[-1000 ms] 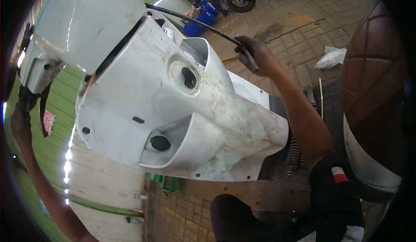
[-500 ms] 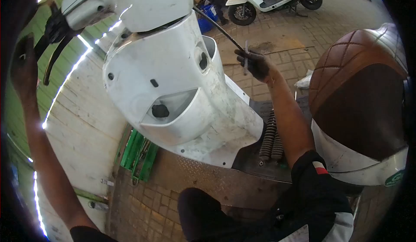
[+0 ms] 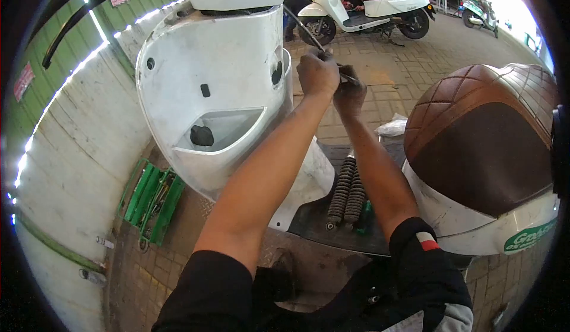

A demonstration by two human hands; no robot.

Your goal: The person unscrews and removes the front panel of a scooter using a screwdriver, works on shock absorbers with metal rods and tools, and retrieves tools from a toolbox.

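A T-handle wrench (image 3: 309, 34) slants from behind the white scooter's front panel toward me, its far tip hidden. My left hand (image 3: 317, 73) is closed round its dark shaft near the handle end. Just beyond, my right hand (image 3: 349, 89) is closed on the pale crossbar, partly covered by my left hand. Both hands are right of the white leg shield (image 3: 196, 65), which has an open pocket with a dark lump (image 3: 202, 135) in it.
Two shock absorbers (image 3: 346, 192) lie on the footboard, beside the brown quilted seat (image 3: 481, 142). A green toolbox (image 3: 152, 201) stands on the paving at left, near the wall. Another white scooter (image 3: 368, 8) is parked behind, with a person partly visible beside it.
My left hand has come from the handlebar area at far left to the wrench shaft, beside my right hand. The right hand stays on the crossbar. The view has shifted.
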